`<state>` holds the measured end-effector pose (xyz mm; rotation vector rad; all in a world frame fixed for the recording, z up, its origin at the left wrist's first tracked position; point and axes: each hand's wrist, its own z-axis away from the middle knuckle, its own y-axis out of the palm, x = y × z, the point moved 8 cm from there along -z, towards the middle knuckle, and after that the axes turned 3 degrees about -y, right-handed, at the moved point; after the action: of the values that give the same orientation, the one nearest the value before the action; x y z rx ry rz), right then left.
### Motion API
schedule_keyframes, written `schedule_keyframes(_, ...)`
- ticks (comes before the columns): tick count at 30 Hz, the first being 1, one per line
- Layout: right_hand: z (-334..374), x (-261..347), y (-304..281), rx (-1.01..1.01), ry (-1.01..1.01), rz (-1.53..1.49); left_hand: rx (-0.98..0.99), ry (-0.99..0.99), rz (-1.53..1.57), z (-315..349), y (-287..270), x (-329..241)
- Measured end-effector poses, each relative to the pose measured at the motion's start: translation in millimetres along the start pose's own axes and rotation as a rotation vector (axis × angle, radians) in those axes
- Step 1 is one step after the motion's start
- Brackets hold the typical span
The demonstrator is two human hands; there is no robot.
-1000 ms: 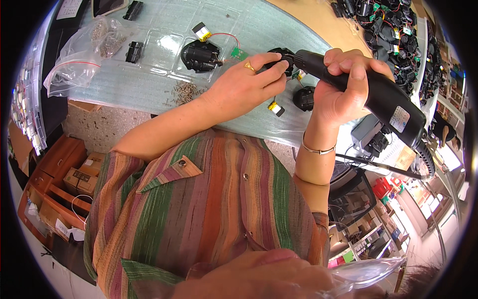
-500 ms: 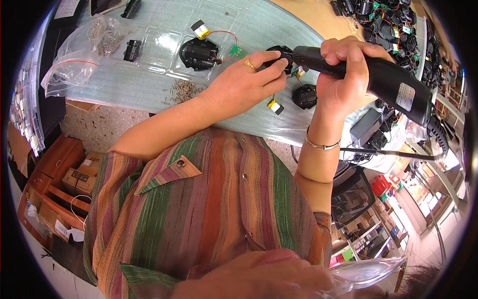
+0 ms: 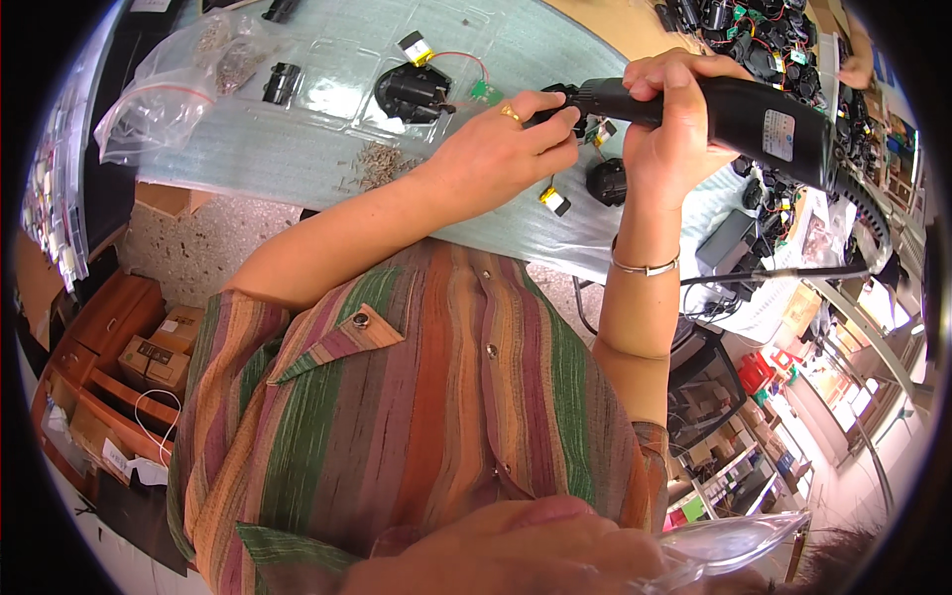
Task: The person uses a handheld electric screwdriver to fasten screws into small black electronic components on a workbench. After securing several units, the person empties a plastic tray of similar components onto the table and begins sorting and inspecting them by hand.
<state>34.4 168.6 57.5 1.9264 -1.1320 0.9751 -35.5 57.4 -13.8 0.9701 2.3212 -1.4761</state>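
My right hand (image 3: 676,134) is wrapped around a black electric screwdriver (image 3: 759,117), its cable running off to the right. The screwdriver's nose points left, against a small black plastic housing (image 3: 567,97). My left hand (image 3: 504,149) grips that housing between bent fingers, which partly cover it; the bit and any screw are hidden. To the left, another black housing (image 3: 409,97) lies in a clear plastic tray, beside a silver and yellow battery (image 3: 416,48) wired to a green circuit board (image 3: 485,92). Below my hands are a second battery (image 3: 555,201) and a round black part (image 3: 606,182).
Loose small screws (image 3: 375,164) form a pile near the table's front edge. A clear bag (image 3: 159,109) with more screws lies at left, near a black cylindrical part (image 3: 283,83). Many black assemblies (image 3: 773,40) crowd the far right. Another person's hand (image 3: 855,67) shows beyond them.
My right hand and the screwdriver have shifted slightly left and up, its rear end a little higher. The whole view has moved slightly. Another person's hand now shows at the far right.
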Motion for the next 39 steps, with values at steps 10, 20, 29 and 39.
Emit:
schedule_keyframes(10,34,61,-33,-0.11,-0.08,-0.301,-0.077,-0.141,0.265,-7,-11,12)
schedule_keyframes(20,89,20,51,0.082,0.004,-0.444,-0.594,-0.542,1.635,10,-101,104)
schedule_keyframes(29,78,11,30,0.035,-0.051,-0.336,-0.259,-0.398,0.591,28,-104,68)
schedule_keyframes(39,70,18,17,-0.001,-0.009,-0.41,0.136,-0.206,-0.04,27,-79,27)
